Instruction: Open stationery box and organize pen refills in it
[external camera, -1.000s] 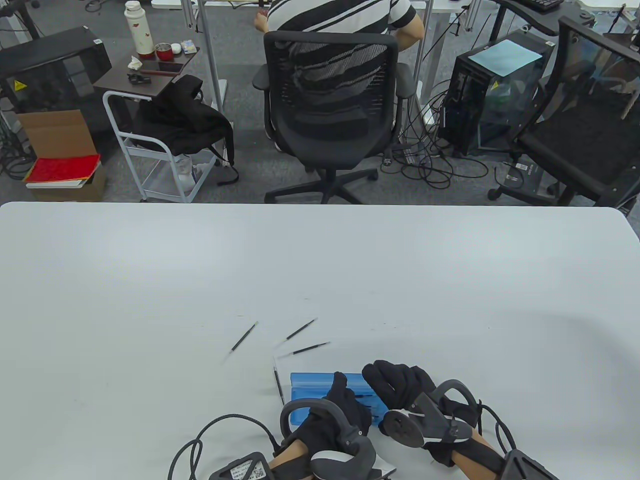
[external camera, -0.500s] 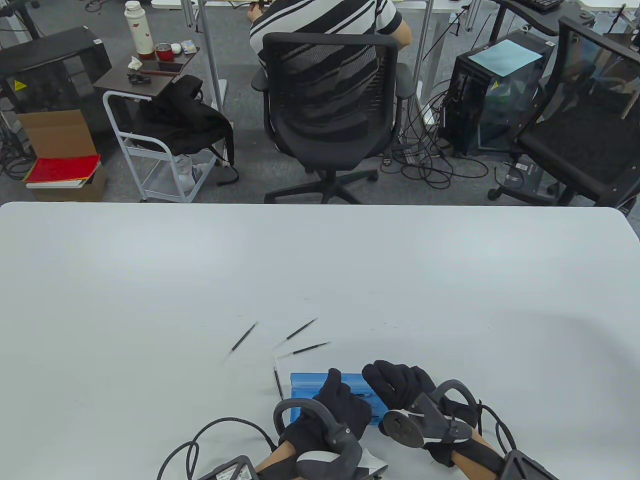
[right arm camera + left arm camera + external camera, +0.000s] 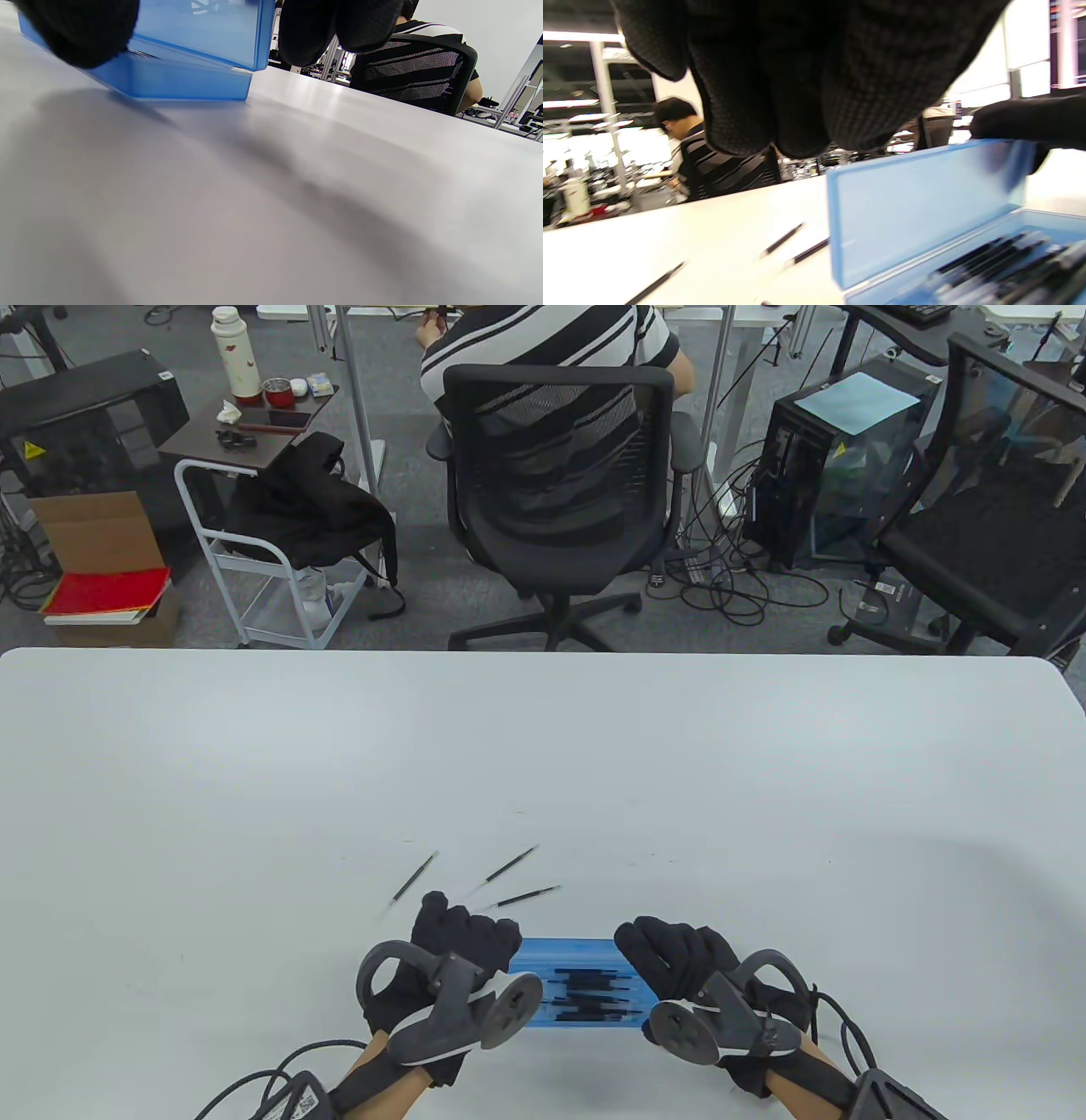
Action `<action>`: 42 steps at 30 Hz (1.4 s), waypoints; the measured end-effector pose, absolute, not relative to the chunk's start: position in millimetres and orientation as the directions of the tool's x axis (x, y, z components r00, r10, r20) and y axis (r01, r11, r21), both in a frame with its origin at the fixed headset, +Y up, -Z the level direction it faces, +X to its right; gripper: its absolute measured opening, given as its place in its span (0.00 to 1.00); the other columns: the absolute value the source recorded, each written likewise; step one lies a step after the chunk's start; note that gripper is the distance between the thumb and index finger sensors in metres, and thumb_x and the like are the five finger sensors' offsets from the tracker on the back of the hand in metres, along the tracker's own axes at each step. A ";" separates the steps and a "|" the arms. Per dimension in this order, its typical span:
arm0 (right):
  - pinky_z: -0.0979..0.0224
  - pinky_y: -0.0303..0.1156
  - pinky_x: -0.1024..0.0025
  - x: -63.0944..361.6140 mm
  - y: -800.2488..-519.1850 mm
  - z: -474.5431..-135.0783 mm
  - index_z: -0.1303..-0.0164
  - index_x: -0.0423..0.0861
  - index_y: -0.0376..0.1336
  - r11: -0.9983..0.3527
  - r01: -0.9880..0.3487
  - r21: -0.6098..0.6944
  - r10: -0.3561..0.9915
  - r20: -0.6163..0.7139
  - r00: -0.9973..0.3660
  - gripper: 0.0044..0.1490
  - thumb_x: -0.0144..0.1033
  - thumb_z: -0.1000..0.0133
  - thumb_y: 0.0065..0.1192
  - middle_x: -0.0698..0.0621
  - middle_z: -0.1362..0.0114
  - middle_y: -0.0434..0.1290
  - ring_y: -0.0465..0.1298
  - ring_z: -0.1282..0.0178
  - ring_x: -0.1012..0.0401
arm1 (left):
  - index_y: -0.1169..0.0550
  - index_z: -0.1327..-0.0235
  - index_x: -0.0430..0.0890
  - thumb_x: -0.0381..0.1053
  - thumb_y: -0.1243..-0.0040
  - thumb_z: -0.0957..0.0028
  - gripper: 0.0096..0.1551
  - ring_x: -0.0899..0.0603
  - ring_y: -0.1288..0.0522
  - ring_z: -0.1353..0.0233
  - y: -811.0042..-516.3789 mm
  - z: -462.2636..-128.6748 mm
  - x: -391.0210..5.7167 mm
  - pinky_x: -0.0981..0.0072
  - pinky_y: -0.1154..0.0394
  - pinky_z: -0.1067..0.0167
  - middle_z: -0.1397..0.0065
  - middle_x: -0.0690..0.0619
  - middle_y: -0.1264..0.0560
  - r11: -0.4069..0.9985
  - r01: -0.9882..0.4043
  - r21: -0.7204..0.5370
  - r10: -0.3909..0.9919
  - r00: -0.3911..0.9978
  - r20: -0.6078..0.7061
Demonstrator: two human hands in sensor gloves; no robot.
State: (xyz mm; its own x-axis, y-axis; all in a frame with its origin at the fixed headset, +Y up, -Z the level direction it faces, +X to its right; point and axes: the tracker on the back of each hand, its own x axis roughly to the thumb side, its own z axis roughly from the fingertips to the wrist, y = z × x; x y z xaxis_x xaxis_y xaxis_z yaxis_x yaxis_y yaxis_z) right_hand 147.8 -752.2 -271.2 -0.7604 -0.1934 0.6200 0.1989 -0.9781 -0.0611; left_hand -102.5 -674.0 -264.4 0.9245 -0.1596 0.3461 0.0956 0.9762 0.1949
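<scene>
The blue stationery box lies open near the table's front edge, with its lid standing up and several black pen refills inside. My right hand pinches the lid's right end, with the thumb in front and the fingers behind. My left hand hovers just left of the box with its fingers loosely curled and nothing seen in them. Three loose refills lie on the table beyond it: one at the left, one in the middle and one nearer the box.
The white table stretches wide behind and to both sides of the box. Beyond its far edge a person sits in a black office chair. Glove cables trail at the front left.
My left hand has left the inside of the box and swung left, uncovering the refills in it. It now covers the spot where a fourth loose refill lay. The right hand has not moved.
</scene>
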 end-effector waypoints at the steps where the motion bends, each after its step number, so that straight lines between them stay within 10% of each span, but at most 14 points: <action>1: 0.16 0.62 0.41 147.8 -752.2 -271.1 0.18 0.47 0.19 -0.978 0.199 -0.062 -0.194 0.620 -0.760 0.74 0.62 0.50 0.60 0.41 0.10 0.39 0.63 0.15 0.42 | 0.18 0.39 0.48 0.49 0.25 0.51 0.26 0.43 0.13 0.40 -677.9 -268.1 -105.4 0.35 0.30 0.28 0.42 0.54 0.14 0.980 0.091 0.176 -0.145 0.934 0.327; 19: 0.16 0.62 0.41 147.8 -752.1 -271.2 0.17 0.47 0.19 -0.978 0.198 -0.060 -0.192 0.621 -0.760 0.74 0.62 0.50 0.60 0.41 0.10 0.39 0.63 0.15 0.42 | 0.17 0.38 0.49 0.53 0.27 0.50 0.27 0.41 0.14 0.40 -731.5 -318.2 -111.7 0.34 0.31 0.29 0.40 0.51 0.14 0.996 0.045 -0.080 -0.033 0.988 0.150; 42: 0.16 0.62 0.41 147.5 -751.9 -270.4 0.17 0.47 0.20 -0.977 0.202 -0.064 -0.198 0.620 -0.759 0.74 0.61 0.50 0.61 0.41 0.10 0.40 0.63 0.16 0.42 | 0.15 0.44 0.47 0.48 0.22 0.55 0.25 0.41 0.11 0.46 -745.3 -323.8 -125.1 0.33 0.29 0.31 0.45 0.49 0.12 0.994 0.074 -0.078 -0.076 0.997 -0.027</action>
